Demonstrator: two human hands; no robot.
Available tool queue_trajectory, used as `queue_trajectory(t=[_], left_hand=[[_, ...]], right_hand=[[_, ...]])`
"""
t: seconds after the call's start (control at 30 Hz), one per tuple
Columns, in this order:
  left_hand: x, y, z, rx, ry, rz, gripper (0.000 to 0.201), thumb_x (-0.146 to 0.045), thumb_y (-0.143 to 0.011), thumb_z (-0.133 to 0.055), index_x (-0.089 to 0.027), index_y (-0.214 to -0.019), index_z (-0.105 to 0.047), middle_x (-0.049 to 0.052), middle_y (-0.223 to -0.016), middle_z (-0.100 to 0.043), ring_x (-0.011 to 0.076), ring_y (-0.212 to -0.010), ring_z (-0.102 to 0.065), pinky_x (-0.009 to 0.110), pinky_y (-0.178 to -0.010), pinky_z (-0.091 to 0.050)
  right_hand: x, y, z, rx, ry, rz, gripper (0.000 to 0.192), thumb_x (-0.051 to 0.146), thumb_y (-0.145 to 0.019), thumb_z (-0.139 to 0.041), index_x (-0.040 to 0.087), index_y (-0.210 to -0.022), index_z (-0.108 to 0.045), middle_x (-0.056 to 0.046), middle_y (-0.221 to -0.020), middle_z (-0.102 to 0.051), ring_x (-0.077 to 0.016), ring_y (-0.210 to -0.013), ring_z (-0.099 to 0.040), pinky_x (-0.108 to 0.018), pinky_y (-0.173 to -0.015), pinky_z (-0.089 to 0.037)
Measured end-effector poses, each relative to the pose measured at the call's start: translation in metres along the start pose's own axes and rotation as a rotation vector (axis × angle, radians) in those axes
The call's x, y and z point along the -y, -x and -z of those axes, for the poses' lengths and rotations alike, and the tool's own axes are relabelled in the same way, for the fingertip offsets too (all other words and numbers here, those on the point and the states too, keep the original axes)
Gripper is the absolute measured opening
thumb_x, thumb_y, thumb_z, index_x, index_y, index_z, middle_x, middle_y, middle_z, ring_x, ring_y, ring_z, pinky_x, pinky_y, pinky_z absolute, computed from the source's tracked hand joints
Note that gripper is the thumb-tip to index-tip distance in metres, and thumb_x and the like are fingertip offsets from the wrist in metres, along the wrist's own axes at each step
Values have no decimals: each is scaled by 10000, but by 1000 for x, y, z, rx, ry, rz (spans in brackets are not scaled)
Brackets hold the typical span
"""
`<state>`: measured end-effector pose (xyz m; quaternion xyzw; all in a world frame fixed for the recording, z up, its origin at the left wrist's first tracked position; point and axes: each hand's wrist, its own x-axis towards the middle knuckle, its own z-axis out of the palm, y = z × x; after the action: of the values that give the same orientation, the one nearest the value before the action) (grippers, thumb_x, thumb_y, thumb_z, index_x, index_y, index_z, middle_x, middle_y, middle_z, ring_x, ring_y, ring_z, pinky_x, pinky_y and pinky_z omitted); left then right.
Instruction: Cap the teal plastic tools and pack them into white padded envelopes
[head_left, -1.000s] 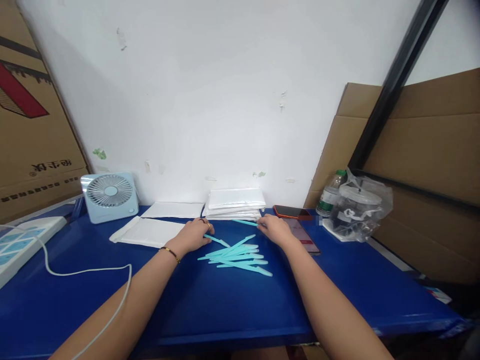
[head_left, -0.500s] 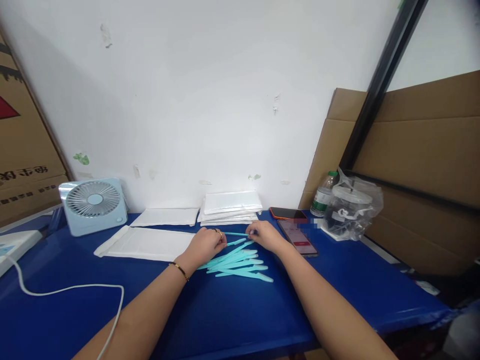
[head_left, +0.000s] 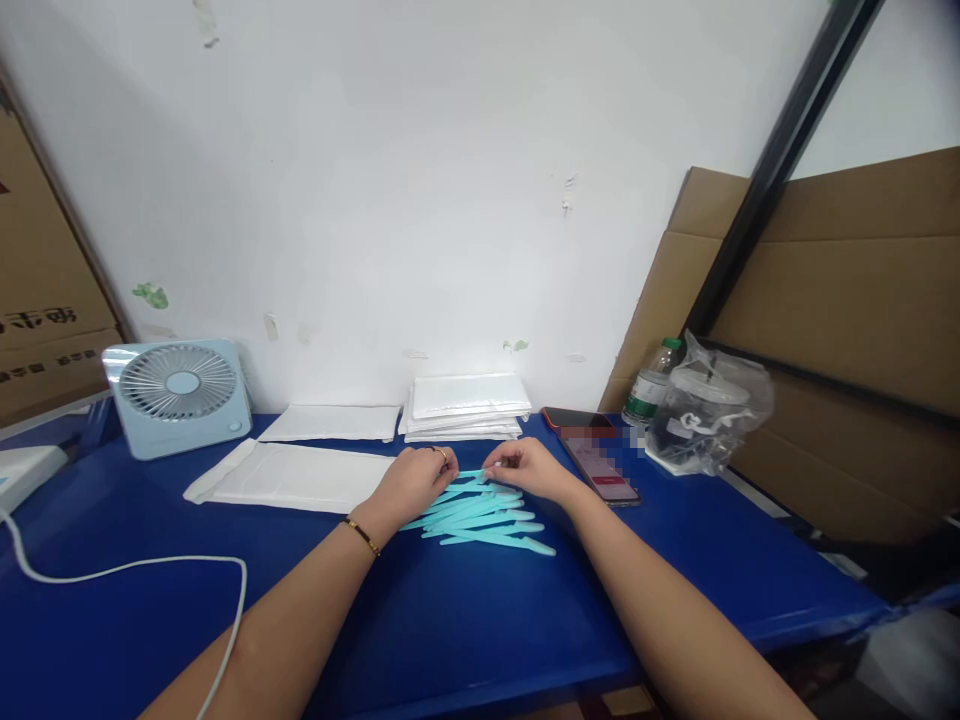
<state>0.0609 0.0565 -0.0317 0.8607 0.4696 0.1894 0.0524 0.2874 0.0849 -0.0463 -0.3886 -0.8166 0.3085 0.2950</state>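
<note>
- Two bare hands work close together above the middle of the blue table (head_left: 450, 640), their fingertips a small gap apart.
- Left hand (head_left: 412, 485): fingers curled, closed on the left end of a turquoise stick (head_left: 471, 473); a ring (head_left: 440, 455) shows on one finger and a dark and gold bracelet (head_left: 363, 536) circles the wrist.
- Right hand (head_left: 529, 467): thumb and forefinger pinch the other end of that same stick, just beside the pile.
- More turquoise sticks (head_left: 484, 522) lie loosely fanned and overlapping on the table, below the fingertips in view; several have flattened, paler tips pointing right, and the left hand hides some of the other ends.
- Left of the pile, one long white packet (head_left: 292, 478) lies flat, partly behind the left hand; a shorter white packet (head_left: 330, 422) lies beyond it.
- Behind the hands, a stack of white packets (head_left: 465, 405) stands near the wall (head_left: 375, 200).
- To the right lie an orange-edged phone (head_left: 581, 420) and a second phone (head_left: 609, 475) with its screen lit; beyond them stand a green-capped bottle (head_left: 651, 385) and a lidded container in a clear plastic bag (head_left: 705, 420).
- Far left, a pale blue fan (head_left: 180, 395) stands upright; a white cable (head_left: 150, 568) crosses the left forearm.
</note>
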Motion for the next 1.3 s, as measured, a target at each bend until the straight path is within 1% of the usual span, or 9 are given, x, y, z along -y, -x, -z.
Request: queue_trajectory(t=[0.13,0.3,0.4,0.5,0.63,0.9,1.03,1.1,1.3], left_hand=[[9,-2,-3,-41,-32,52,222,-277,-854,-407,-214,-783,-607,5,-751,-672,158,-696,-596,257,-659,-363],[24,-3,-13,-28,-4,150,211,-305,-840,-438,-220,-784,-622,7,-757,-670,161,-703,-598,250,-632,-370],[26,-3,-17,-47,17,113,161,-328,-795,-517,-236,-863,-631,8,-857,-662,172,-795,-597,254,-680,-387],[22,-3,-17,-71,35,78,220,-366,-747,-579,-248,-926,-630,16,-955,-638,181,-856,-582,261,-718,-397],[15,-2,-14,66,91,13,220,-420,-738,-575,-240,-834,-657,5,-848,-644,162,-785,-582,240,-662,-391],[23,-5,-18,98,169,43,179,-356,-779,-530,-215,-756,-637,-4,-721,-626,137,-654,-560,233,-565,-373],[27,-5,-20,-20,195,21,246,-424,-765,-559,-226,-887,-638,21,-906,-621,170,-831,-572,258,-704,-427],[28,-5,-22,-31,208,-14,271,-438,-761,-563,-231,-913,-649,30,-977,-610,186,-906,-561,274,-778,-429],[29,-9,-28,28,223,49,236,-390,-782,-514,-216,-824,-668,15,-801,-617,141,-713,-566,238,-642,-433]], right_hand=[[-18,-4,7,-65,-8,-43,304,431,-736,-619,152,-817,-708,-16,-585,-597,-109,-524,-495,-215,-492,-373],[-40,-3,21,-141,179,-44,256,407,-746,-619,182,-818,-719,-49,-771,-645,-160,-701,-575,-272,-665,-446],[-36,-4,18,-129,307,56,208,365,-736,-654,218,-870,-715,-60,-920,-604,-183,-853,-565,-307,-781,-434],[-26,-6,9,-45,384,136,175,341,-733,-671,248,-876,-708,-57,-970,-568,-201,-952,-527,-332,-842,-402],[-18,-9,1,9,404,167,113,310,-724,-686,219,-789,-689,-49,-940,-559,-199,-949,-515,-329,-841,-388],[-19,-8,2,54,379,174,112,309,-749,-665,202,-782,-671,-47,-919,-555,-200,-963,-496,-329,-850,-375],[-21,-7,1,33,388,159,107,302,-737,-679,203,-776,-678,-45,-919,-550,-201,-980,-490,-326,-858,-369],[-22,-7,0,17,387,150,104,297,-731,-685,202,-772,-683,-45,-921,-548,-200,-976,-492,-325,-861,-368],[-22,-9,-1,15,375,119,110,298,-728,-688,212,-797,-696,-50,-981,-532,-206,-999,-484,-339,-880,-350]])
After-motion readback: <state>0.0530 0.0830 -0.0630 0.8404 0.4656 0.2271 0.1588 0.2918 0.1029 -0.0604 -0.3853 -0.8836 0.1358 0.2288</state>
